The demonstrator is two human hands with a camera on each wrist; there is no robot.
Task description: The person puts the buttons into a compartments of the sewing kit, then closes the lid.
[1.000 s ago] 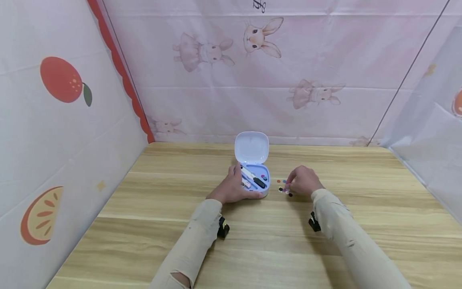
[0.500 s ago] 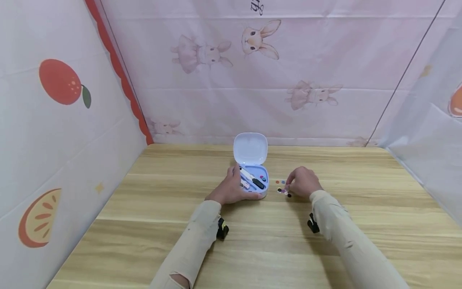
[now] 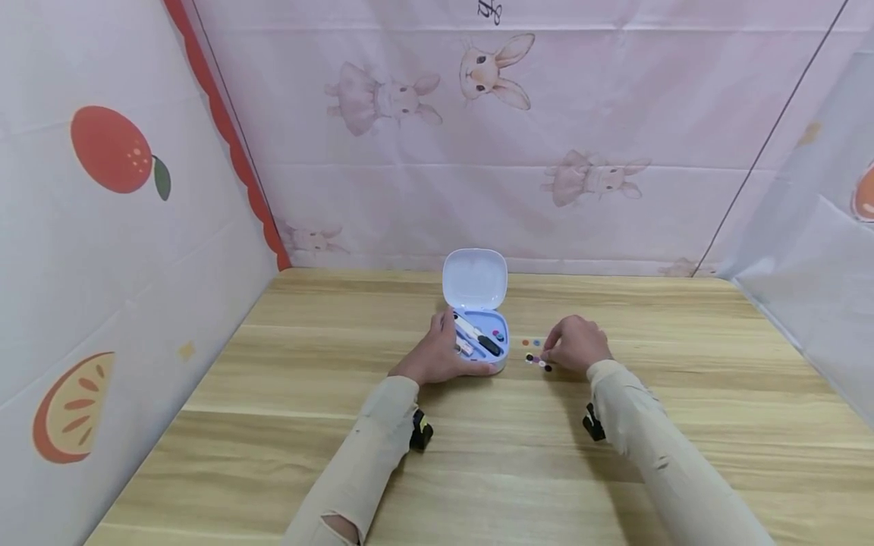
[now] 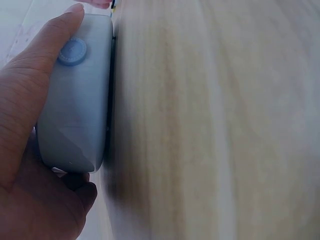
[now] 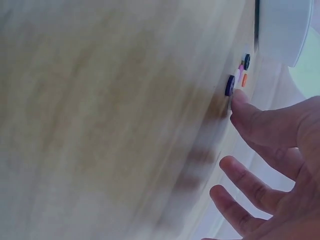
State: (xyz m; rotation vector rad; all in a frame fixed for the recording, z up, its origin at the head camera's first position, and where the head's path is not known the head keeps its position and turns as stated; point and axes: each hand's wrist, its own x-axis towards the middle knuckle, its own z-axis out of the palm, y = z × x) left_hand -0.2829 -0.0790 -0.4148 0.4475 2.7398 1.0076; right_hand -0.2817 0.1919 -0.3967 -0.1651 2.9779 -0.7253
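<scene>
My left hand [image 3: 435, 355] grips a small pale-blue sewing kit box [image 3: 501, 365], thumb along its front wall and fingers round its left side. The lid [image 3: 475, 279] is raised at the back. Inside lie a black-and-white tool [image 3: 488, 345] and a few buttons [image 3: 499, 336]. In the left wrist view the box wall [image 4: 75, 115] shows a round knob [image 4: 73, 51]. My right hand [image 3: 579, 345] is lowered to the loose buttons, thumb and forefinger drawn together at a dark button [image 5: 230, 85]. I cannot tell whether they pinch one. Its other fingers [image 5: 252, 190] are loosely bent.
Several small buttons lie on the wooden table [image 3: 505, 470] right of the box, among them an orange one [image 3: 525, 343], a blue one [image 3: 536, 343] and a black one [image 3: 529, 358]. A pink rabbit-print curtain [image 3: 410, 189] stands behind the table's far edge.
My left hand and the box have stayed in place. The right fingertips have shifted only slightly among the buttons; the view itself has tilted a little.
</scene>
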